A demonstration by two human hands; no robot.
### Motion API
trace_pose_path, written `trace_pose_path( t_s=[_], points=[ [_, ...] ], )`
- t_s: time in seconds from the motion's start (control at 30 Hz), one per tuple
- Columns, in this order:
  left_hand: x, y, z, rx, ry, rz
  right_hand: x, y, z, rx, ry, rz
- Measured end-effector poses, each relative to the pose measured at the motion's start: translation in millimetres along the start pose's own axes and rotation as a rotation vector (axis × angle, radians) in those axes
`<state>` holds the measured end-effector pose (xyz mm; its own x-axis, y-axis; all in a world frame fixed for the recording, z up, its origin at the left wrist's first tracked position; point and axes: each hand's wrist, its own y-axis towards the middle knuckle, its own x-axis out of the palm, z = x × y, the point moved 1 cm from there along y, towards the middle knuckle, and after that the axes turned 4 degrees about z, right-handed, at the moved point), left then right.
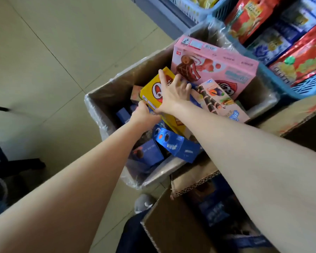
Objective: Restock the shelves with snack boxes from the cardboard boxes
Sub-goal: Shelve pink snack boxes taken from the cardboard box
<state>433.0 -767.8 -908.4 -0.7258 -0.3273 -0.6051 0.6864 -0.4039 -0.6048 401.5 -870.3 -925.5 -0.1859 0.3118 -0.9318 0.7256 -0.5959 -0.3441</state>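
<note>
Beige floor tiles (44, 57) surround the cardboard box (117, 84).

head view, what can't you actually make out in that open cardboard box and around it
- Yellow snack box: much of its face is covered by the right hand and left hand.
- Bottom of the plastic-lined cardboard box: dark and buried under blue snack boxes.
- Print on the pink snack box: too blurred to read.
- Second cardboard box: cut off by the lower edge.
- Left grip: fingers hidden behind the yellow box.
</note>
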Motion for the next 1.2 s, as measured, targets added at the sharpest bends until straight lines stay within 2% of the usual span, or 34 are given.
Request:
trace_pose_path(
  t_s=[0.1,0.23,0.37,0.43,0.57,0.73,0.9,0.97,1.07,1.13,1.2],
  points=[
    [-3,-37,22,-0.048,-0.125,-0.082,-53,-19,8,0.012,0.164,0.064],
    [-31,-89,78,-0.003,-0.318,0.03,-165,-61,27,0.014,0.342,0.123],
    [-77,-207,179,0.104,-0.363,0.0,-294,-136,64,0.008,0.457,0.144],
    [-93,-272,224,0.177,-0.396,-0.089,-365,-177,97,-0.009,0.586,0.187],
    [-124,-389,313,0.327,-0.483,-0.396,-509,-267,178,0.028,0.778,0.244],
    [-160,-532,427,0.55,-0.468,-0.548,-661,-401,262,0.04,0.898,0.485],
    [-177,-645,486,0.815,-0.484,-0.681,-740,-541,297,0.002,0.935,0.654],
    [-183,-696,501,0.946,-0.416,-0.737,-767,-603,304,0.043,0.967,0.632],
    [-196,-758,533,1.039,-0.371,-0.706,-802,-679,316,-0.026,0.996,0.574],
    [-202,-801,558,1.1,-0.342,-0.641,-824,-723,321,-0.014,0.955,0.668],
    [-203,-846,583,1.171,-0.322,-0.504,-845,-761,328,0.049,0.896,0.8]
  ],
)
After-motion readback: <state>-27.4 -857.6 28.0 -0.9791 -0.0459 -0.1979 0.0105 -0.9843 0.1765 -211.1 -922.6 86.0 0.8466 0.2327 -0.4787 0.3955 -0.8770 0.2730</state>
